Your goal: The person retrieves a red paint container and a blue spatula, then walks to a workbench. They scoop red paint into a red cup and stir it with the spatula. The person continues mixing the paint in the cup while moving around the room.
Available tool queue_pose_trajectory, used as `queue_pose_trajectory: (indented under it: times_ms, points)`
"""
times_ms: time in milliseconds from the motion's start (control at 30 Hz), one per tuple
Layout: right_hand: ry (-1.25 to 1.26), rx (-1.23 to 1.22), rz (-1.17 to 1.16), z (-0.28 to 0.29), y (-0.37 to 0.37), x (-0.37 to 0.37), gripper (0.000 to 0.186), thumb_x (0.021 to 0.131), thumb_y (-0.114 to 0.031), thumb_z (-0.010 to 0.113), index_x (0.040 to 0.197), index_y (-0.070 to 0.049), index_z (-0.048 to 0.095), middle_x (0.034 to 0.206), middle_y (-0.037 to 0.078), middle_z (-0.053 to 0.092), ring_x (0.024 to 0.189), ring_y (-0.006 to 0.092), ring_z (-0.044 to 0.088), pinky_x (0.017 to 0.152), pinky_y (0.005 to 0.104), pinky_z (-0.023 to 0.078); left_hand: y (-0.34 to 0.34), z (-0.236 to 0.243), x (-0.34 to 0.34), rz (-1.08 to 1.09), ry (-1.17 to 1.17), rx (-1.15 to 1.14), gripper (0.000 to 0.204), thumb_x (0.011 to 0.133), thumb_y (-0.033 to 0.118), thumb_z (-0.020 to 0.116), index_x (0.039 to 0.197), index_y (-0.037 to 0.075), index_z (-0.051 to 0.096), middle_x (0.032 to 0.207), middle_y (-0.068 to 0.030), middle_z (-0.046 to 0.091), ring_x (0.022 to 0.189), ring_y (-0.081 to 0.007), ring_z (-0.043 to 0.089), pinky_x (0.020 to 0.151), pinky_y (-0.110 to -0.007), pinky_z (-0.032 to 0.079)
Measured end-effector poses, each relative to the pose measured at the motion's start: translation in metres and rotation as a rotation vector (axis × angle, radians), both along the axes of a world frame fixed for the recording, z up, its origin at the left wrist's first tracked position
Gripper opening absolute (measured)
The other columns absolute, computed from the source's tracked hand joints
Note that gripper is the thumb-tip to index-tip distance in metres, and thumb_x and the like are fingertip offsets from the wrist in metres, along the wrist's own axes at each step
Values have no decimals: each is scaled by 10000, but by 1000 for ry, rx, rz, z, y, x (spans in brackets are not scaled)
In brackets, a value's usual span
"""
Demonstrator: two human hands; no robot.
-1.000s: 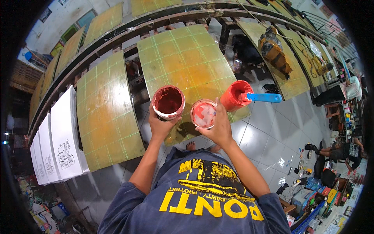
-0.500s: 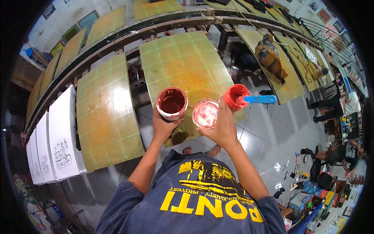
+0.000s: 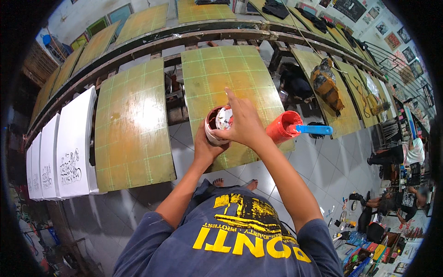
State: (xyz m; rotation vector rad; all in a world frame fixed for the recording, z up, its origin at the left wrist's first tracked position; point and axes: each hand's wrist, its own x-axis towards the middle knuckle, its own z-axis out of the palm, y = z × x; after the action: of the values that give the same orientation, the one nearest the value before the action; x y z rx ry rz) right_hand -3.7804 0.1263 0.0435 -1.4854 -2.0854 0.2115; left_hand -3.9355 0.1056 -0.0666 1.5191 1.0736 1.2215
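My left hand is wrapped round a paint-smeared jar with dark red ink or paint inside, above the near part of the middle board. In my right hand is a round white lid with red smears, tilted at the jar's mouth and covering part of it. My right forefinger points up past the lid. Just right of that hand, a red plastic container stands at the board's near right edge. A tool with a blue handle rests in it, handle sticking out to the right.
Another flat board lies to the left, then a row of white printed sheets or shirts. A brown taped bundle sits on a board at the right. Rails run behind. Two people are at the far right.
My right hand has brought the lid left and up to the jar's mouth. The jar now shows further right in the picture, and the whole view has shifted slightly.
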Motion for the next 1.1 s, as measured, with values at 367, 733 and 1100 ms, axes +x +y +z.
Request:
queue_pose_trajectory:
  times_ms: [367, 733, 1100]
  points:
    - [1, -7, 37, -17, 16, -25, 827, 652, -449, 825, 1301, -19, 545, 1084, 185, 643, 1062, 366, 539, 937, 456, 454, -1, -20, 9, 32, 121, -37, 866, 619, 181, 915, 1331, -5, 458, 1233, -132, 606, 1093, -278, 617, 963, -400, 490]
    - [61, -106, 173, 69, -140, 23, 988, 678, -491, 784, 1477, -67, 387, 1365, 250, 432, 1244, 417, 438, 1006, 516, 369, -49, 73, -10, -607, 121, -159, 875, 521, 162, 908, 1303, 19, 543, 1229, -147, 627, 1174, -255, 592, 1061, -434, 408]
    - [225, -49, 19, 36, -272, 142, 952, 764, -448, 727, 1520, -49, 307, 1324, 265, 449, 1222, 439, 456, 1046, 489, 364, -46, 9, 142, -1753, 14, -781, 1030, 482, 174, 935, 1382, 3, 465, 1288, -95, 609, 1146, -221, 604, 1028, -377, 452]
